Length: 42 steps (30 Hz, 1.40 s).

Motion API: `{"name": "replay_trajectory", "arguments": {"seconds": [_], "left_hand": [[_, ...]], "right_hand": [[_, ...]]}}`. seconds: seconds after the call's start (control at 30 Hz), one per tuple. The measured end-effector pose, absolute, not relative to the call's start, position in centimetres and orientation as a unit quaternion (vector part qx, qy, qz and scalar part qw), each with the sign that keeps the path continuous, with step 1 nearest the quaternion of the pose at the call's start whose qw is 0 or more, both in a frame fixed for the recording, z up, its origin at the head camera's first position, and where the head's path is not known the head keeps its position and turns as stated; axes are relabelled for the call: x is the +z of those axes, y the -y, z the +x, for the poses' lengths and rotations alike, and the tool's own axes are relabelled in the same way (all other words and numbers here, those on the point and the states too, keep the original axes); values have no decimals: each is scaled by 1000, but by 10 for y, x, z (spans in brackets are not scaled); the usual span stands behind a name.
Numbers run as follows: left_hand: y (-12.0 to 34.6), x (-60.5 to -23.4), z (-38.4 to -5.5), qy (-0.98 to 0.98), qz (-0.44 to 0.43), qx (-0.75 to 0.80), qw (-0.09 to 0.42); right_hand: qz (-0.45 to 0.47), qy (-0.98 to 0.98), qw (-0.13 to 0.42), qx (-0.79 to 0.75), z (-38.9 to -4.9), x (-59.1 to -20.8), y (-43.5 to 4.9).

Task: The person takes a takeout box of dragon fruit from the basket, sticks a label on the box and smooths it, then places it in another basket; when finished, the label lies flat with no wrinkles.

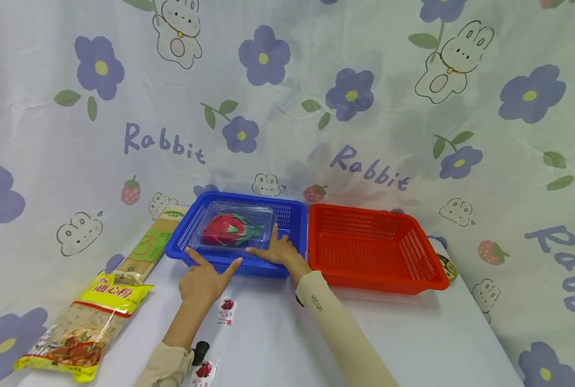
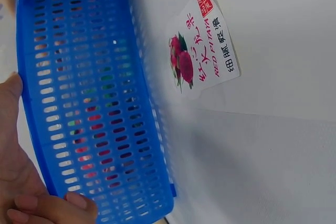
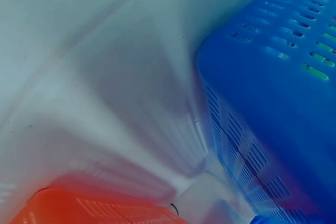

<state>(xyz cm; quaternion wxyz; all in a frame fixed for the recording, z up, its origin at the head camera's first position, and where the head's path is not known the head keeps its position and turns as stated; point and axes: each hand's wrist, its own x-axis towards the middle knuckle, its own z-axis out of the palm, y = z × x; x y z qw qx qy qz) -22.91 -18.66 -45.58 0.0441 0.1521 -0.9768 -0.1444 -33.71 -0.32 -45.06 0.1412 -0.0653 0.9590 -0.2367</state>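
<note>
A clear plastic box (image 1: 263,215) with a red and green dragon fruit (image 1: 223,228) inside lies in the blue basket (image 1: 297,220). My left hand (image 1: 201,282) is at the basket's near left rim, index finger and thumb spread along it. In the left wrist view the thumb is at the rim, and bent fingers (image 2: 58,208) sit by the corner. Over the near right part of the basket, my right hand (image 1: 282,250) has its thumb and index finger extended at the box's right corner. The right wrist view shows the basket's side (image 3: 252,93) but not the hand.
A red basket (image 1: 374,279) stands right of the blue one, with a tin (image 1: 447,267) beyond it. On the left lie a macaroni bag (image 1: 91,328) and a long noodle pack (image 1: 147,247). Pitaya stickers (image 1: 227,312) lie in front. A patterned curtain (image 1: 292,118) hangs behind.
</note>
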Motion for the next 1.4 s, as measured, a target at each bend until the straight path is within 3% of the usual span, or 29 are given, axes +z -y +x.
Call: {"name": "replay_trajectory", "arguments": {"seconds": [0.87,1.2,1.4], "left_hand": [[188,-457,-228,975,147,-162,41],[189,-457,-229,974,145,-169,48],[188,-457,-229,974,142,-173,45]], "right_hand": [[-124,-913,187,-342,-344,-454,0],[-148,-915,123,-354,-348,-454,5],[-141,-895,119,-407,-347,-453,8]]}}
